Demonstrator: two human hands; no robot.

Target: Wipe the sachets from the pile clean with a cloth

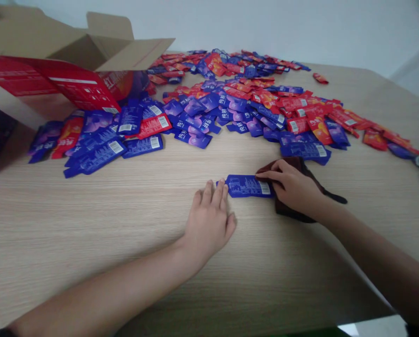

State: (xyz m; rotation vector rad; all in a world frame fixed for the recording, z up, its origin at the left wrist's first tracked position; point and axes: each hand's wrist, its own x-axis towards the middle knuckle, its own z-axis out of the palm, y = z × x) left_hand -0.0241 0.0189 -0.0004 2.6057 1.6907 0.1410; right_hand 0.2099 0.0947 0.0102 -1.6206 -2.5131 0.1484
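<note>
Left hand point(209, 220) lies open, touching a blue sachet point(246, 186) — right hand point(295, 187) pinches brown cloth point(289, 209) over its barcode end.

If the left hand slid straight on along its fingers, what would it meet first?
Past the blue sachet it touches, the left hand would likely meet purple sachets fronting the heap; depth is unclear.

The lone view looks out from the person's head, facing forward and down across the worktop point(118, 220), near enough that the left hand point(207, 220) and right hand point(297, 189) lie mid-frame (forearms point(374, 257) entering at the lower corners), and takes in the pale wall point(283, 28).
</note>
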